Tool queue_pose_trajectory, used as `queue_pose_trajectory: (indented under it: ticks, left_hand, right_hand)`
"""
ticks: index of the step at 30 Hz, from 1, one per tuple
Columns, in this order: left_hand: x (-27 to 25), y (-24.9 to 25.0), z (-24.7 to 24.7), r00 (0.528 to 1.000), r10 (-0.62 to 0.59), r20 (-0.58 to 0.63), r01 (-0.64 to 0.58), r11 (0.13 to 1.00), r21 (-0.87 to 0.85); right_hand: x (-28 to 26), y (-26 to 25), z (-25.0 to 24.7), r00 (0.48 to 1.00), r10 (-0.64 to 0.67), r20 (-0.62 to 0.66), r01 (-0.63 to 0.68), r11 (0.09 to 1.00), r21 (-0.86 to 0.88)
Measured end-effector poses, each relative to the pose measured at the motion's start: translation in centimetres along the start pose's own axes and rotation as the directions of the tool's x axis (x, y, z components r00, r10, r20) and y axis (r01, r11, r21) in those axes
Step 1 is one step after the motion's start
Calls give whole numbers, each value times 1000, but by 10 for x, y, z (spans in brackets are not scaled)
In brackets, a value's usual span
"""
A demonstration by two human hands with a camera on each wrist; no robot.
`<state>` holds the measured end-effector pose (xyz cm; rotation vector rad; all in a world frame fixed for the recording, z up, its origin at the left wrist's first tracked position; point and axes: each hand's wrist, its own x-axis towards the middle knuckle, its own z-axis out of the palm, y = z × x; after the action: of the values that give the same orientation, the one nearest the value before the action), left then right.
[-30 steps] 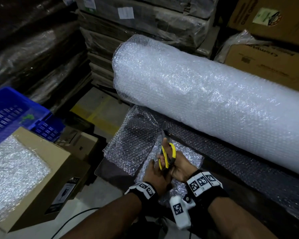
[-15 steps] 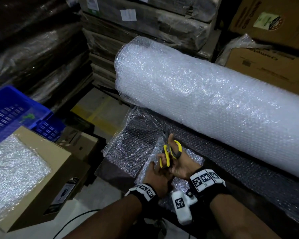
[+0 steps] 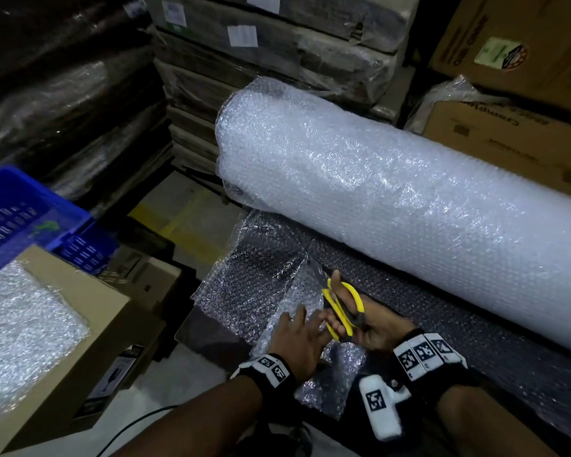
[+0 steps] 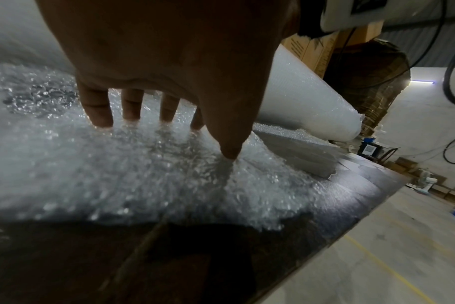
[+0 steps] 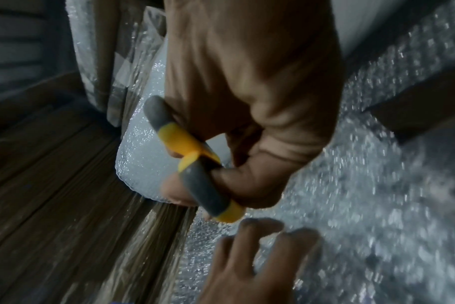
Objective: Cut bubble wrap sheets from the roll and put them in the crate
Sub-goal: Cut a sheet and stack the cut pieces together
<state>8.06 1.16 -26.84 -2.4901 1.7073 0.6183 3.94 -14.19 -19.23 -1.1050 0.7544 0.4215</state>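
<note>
A big roll of bubble wrap lies across a dark table, with its loose sheet spread out in front. My right hand grips yellow-handled scissors, thumb through one loop, at the sheet. In the right wrist view the scissors' grey and yellow handles sit in my curled fingers. My left hand lies flat beside them, fingers straight and pressing the sheet down. A blue crate stands at the far left.
An open cardboard box holding bubble wrap sits on the floor at left, next to the crate. Wrapped stacks of cartons rise behind the roll, and brown boxes at right. A yellow floor line runs below.
The scissors have moved a little forward and right along the sheet. My left hand has come out from under my right hand and now lies flat on the wrap.
</note>
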Motion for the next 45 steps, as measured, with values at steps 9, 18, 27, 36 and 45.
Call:
queue_pose_trajectory:
  ticks: [9,18,27,36,45]
  left_hand:
    - [3,-10,-12,991,106,-80,-94,986,137]
    - [43,8,-26,998,-52,-21,52,999,13]
    - [31,20,-23,982,-189,3,189,982,31]
    - [17,22,-14,977,-205,50,205,979,5]
    - [3,16,-13,978,-205,-48,205,979,-1]
  right_hand:
    - [-30,-11,-23,982,123,-145,-150,969,-196]
    - [-17,-23,-76,981,-84,-178,-90,612,-786]
    - [3,-62,-101,990,-72,-119,-115,52,-992]
    - [29,-68,-105,990,141,-28,-66,276,-959]
    - [33,-69,-101,986,164,-38,-105,423,-900]
